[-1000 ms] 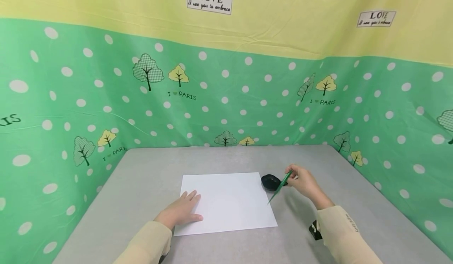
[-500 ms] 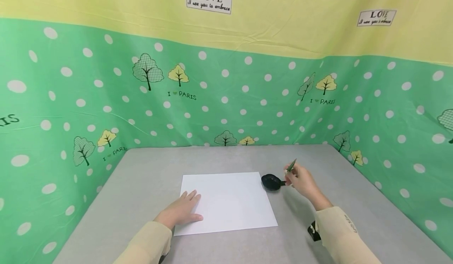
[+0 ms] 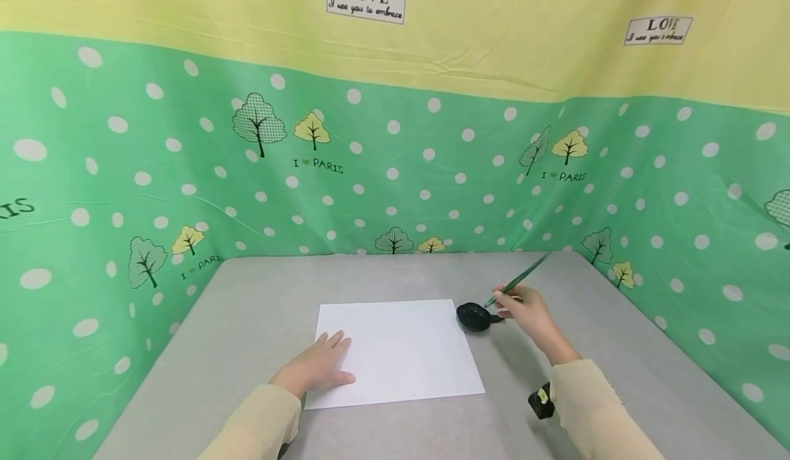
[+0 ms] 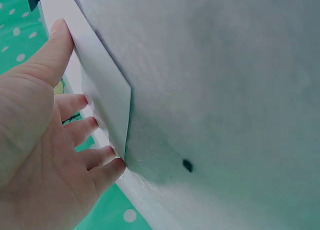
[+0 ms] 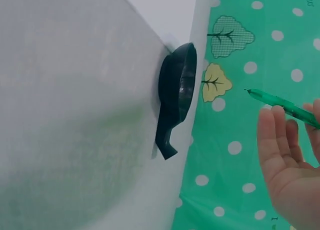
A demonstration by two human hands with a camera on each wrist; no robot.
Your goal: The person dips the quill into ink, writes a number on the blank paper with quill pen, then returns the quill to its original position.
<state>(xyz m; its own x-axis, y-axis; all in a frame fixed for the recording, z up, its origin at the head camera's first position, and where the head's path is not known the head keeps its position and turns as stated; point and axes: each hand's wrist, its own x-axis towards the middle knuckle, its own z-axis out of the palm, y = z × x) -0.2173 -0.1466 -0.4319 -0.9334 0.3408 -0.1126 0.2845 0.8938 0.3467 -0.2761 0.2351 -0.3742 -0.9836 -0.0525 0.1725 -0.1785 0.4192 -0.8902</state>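
A blank white sheet of paper [image 3: 401,357] lies on the grey table. My left hand [image 3: 317,367] rests on its left side, fingers spread; in the left wrist view the thumb and fingertips of that hand [image 4: 60,155] press the sheet near its corner. My right hand [image 3: 524,312] is raised at the right, pinching a slim translucent green pen [image 3: 521,280]. The pen [image 5: 285,106] has its narrow tip pointing left toward the paper side. Just below the tip in the head view sits a small black pan-shaped dish [image 3: 474,317] with a short handle, by the sheet's upper right corner.
Grey tabletop [image 3: 382,278] surrounds the sheet on all sides. A green and yellow printed cloth [image 3: 426,172] hangs behind and beside the table. A black device [image 3: 542,402] shows under the right sleeve. In the left wrist view a small dark mark [image 4: 187,165] lies on the table.
The green pen has been turned over in my right hand: its lower end pointed down-left over the sheet's edge; now its long part rises up-right. My left hand and the sheet stay put.
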